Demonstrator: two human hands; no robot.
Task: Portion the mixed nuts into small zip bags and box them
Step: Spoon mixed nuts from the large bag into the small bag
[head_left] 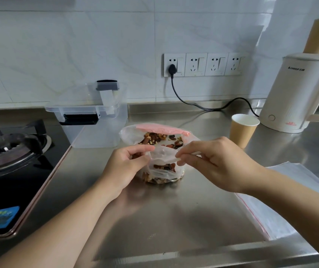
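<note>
Your left hand (129, 167) and right hand (210, 161) both pinch the near rim of the big nut bag (162, 149), thumb and fingers curled on the plastic, so each grip is closed on that bag. The bag stands on the steel bench (174, 213), mouth open, with the mixed nuts (156, 139) showing inside (its pink zip strip runs along the far edge). The clear storage box (94, 124) sits just behind and to the left, its lid propped against the wall. The stack of small zip bags (282, 206) lies flat at the right of the bench. A paper cup (241, 130) stands beside the white kettle (298, 93); the gas hob (9, 151) is at the left.
</note>
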